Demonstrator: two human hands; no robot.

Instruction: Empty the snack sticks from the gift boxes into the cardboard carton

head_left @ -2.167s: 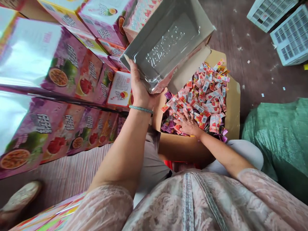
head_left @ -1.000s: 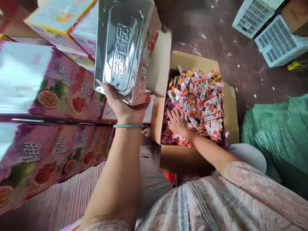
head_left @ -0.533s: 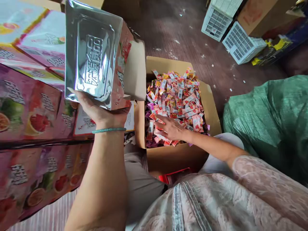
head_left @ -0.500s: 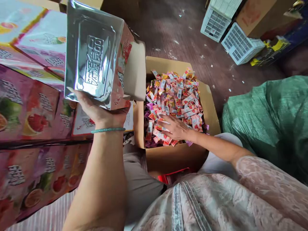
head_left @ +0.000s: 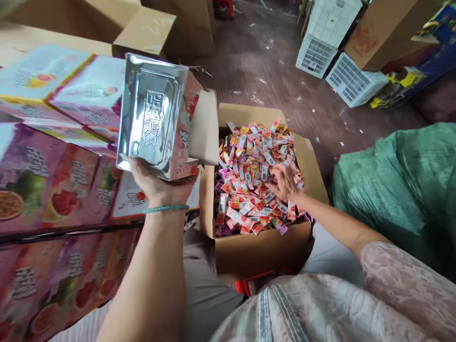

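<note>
Over the carton's right side, the right hand sits on the heaped candy packets, fingers curled into them, though whether it grips any I can't tell. Beside the carton's left wall, the left hand clasps the bottom edge of the open silver-lined box, tilted up against stacked pink fruit boxes.

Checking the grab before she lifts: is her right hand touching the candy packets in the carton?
Touching. The head view shows the right hand curled down into the candy packets, fingers buried among the wrappers.
</note>
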